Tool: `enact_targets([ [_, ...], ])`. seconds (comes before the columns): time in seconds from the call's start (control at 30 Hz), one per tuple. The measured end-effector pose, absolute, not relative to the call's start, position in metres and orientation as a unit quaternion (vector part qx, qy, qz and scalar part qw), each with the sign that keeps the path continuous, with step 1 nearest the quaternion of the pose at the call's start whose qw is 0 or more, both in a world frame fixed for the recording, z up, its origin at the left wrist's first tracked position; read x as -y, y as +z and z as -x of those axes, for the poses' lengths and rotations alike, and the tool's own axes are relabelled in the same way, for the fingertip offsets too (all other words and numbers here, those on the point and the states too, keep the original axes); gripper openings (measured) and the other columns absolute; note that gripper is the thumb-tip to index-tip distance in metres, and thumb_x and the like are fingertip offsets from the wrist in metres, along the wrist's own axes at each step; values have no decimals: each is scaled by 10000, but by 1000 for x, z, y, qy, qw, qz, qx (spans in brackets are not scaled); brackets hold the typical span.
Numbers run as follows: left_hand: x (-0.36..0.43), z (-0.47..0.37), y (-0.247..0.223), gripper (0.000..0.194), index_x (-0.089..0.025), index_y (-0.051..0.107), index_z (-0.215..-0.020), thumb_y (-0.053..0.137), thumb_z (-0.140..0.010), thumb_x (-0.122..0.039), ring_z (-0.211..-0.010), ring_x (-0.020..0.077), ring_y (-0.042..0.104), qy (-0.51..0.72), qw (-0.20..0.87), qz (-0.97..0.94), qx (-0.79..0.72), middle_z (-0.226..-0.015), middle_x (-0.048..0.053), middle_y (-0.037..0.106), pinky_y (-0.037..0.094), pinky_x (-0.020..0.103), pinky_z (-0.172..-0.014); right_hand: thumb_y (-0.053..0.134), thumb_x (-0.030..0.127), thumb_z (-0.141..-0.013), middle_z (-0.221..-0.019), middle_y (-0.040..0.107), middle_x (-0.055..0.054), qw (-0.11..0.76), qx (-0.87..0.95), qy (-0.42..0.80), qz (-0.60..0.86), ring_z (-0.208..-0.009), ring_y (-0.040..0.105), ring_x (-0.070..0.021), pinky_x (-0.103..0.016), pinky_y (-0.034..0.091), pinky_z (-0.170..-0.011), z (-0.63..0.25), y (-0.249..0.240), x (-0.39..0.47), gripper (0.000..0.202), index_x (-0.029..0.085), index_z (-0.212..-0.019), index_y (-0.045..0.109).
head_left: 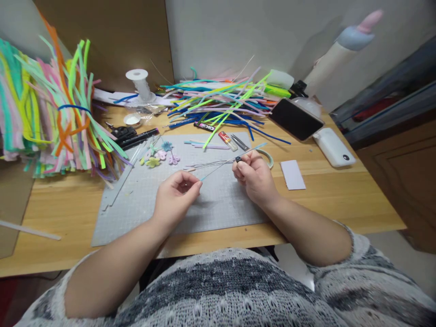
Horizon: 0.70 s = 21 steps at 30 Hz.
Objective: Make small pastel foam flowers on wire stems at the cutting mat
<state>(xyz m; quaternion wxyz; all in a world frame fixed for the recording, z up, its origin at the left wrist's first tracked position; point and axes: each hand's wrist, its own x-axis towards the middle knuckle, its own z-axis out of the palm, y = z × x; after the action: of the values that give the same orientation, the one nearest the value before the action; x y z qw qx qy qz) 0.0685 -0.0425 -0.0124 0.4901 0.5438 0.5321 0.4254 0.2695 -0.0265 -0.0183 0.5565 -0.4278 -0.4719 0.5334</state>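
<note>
My left hand is closed in a pinch on the near end of a thin blue pipe cleaner. Between my hands the pipe cleaner looks like bare thin wire, with blue fuzz at its ends. My right hand is closed around its other part, and a blue tip sticks out beyond the fingers. A small black piece shows at my right fingertips; I cannot make out what it is. Below both hands lies a grey cutting mat. Several thin wire stems rest just behind the stretched wire.
Small pastel flowers lie on the mat's left. Bundled pipe cleaners stand far left, with a loose pile at the back. A white spool, a phone, a white card and a tape roll surround the mat.
</note>
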Motion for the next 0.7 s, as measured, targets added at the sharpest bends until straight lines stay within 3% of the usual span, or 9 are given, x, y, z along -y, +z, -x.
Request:
enact_targets([
  [0.7,41,-69,-8,149,-159,599,-720,699,-714,-269,-562,92,580,436,489,-531,-537,-631,-17,605,451,195,-532,587,330,-795,-577,388,88,573,448,540,424,-473,297,-71,-195,164,-393,-274,-11,25,300,254,-776,297],
])
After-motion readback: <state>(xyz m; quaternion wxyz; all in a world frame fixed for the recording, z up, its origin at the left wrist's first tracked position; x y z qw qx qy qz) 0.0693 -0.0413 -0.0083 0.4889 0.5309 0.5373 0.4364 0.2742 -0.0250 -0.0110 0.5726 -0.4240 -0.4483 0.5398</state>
